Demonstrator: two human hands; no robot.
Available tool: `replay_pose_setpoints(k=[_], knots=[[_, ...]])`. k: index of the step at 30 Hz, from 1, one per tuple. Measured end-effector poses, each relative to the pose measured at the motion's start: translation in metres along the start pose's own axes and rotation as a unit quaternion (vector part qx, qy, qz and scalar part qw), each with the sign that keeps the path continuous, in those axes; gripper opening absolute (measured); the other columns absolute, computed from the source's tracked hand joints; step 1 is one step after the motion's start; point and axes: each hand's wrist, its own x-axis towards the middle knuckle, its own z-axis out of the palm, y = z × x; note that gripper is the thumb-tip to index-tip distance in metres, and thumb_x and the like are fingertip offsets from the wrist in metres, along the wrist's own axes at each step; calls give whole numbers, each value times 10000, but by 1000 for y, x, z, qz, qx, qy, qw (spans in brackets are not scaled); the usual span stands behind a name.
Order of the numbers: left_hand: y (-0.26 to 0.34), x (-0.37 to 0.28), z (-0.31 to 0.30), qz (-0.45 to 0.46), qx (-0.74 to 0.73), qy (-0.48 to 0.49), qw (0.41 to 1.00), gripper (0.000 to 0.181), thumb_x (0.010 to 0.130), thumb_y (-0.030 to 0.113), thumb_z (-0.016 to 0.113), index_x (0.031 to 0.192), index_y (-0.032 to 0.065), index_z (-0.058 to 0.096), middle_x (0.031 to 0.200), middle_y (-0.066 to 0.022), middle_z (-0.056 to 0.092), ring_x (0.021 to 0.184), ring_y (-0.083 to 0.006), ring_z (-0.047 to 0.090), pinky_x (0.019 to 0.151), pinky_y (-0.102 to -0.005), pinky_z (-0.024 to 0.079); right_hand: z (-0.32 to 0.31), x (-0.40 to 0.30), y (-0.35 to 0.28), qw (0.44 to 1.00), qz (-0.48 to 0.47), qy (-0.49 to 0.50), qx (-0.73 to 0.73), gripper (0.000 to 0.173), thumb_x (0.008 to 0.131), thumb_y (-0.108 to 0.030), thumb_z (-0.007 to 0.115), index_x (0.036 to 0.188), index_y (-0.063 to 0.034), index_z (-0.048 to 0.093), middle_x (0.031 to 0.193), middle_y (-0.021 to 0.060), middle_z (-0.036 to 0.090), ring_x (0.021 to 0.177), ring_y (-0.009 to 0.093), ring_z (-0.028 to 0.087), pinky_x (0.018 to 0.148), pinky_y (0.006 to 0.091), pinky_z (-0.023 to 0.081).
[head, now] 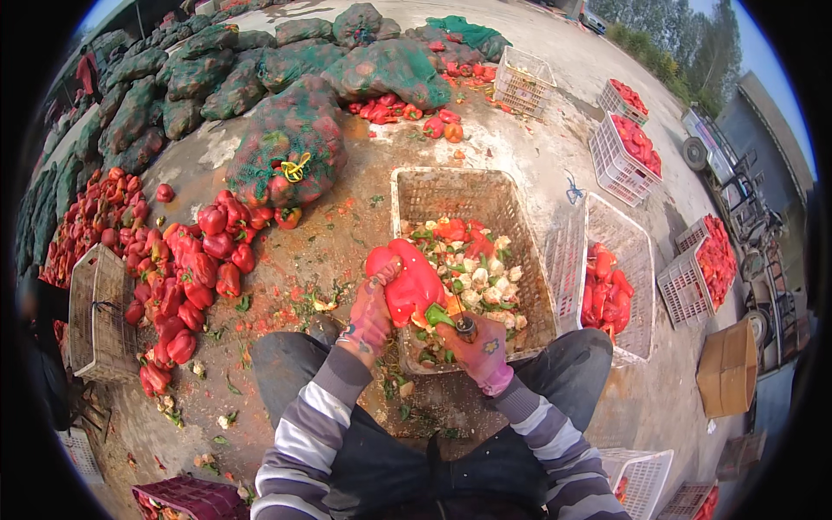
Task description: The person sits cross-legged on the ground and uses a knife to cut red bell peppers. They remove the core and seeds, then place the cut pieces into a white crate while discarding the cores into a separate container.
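Observation:
My left hand, in a stained patterned glove, grips a large red bell pepper from its left side. The pepper is over the near left part of a plastic crate standing between my knees. My right hand, gloved too, is closed around a small tool with a dark round end and a thin upright piece; the rest of it is hidden in my fist. My right thumb presses by the pepper's green stem. Inside the crate lie pale pepper cores, green stems and red pieces.
A heap of red peppers spreads at left, beside a tipped crate. Green mesh sacks are piled behind. At right stand a crate of cut peppers, other filled crates, a cardboard box and a parked vehicle.

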Motion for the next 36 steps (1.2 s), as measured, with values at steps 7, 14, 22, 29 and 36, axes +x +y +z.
replay_pose_setpoints(k=[7, 14, 22, 29, 36], knots=[[-21, 29, -25, -25, -24, 19, 999, 179, 904, 143, 574, 1006, 6, 629, 928, -19, 633, 910, -135, 605, 900, -261, 472, -1, -2, 4, 1000, -17, 25, -7, 250, 761, -238, 750, 743, -14, 639, 494, 63, 494, 434, 148, 469, 442, 307, 375], [-26, 27, -15, 14, -78, 15, 997, 251, 926, 182, 493, 1121, 29, 529, 1154, -176, 584, 1100, -370, 561, 959, -539, 457, -8, -13, -5, 993, -76, 79, -31, 223, 734, -224, 771, 776, -38, 655, 530, 62, 548, 458, 174, 551, 441, 303, 402], [7, 26, -8, 27, -59, -15, 998, 406, 914, 293, 555, 1238, 66, 469, 1206, -126, 572, 1065, -329, 583, 907, -523, 492, -23, -26, 16, 974, 85, 180, 105, 263, 755, -230, 761, 843, -5, 656, 616, 95, 618, 566, 154, 615, 511, 303, 453], [-6, 13, -12, 154, 64, -74, 983, 422, 923, 296, 550, 1205, -15, 516, 1115, -95, 608, 1003, -209, 607, 899, -363, 487, -74, 0, 20, 971, 114, 113, -176, 356, 773, -276, 714, 1031, -36, 667, 671, 64, 647, 606, 153, 619, 573, 304, 473], [-20, 12, -10, 153, 202, -162, 954, 488, 913, 225, 545, 1317, 4, 386, 1065, -146, 611, 912, -224, 623, 890, -335, 488, -60, 7, -41, 949, 196, -115, 216, 238, 877, -222, 622, 961, -1, 651, 597, -21, 537, 459, 50, 442, 420, 224, 336]])
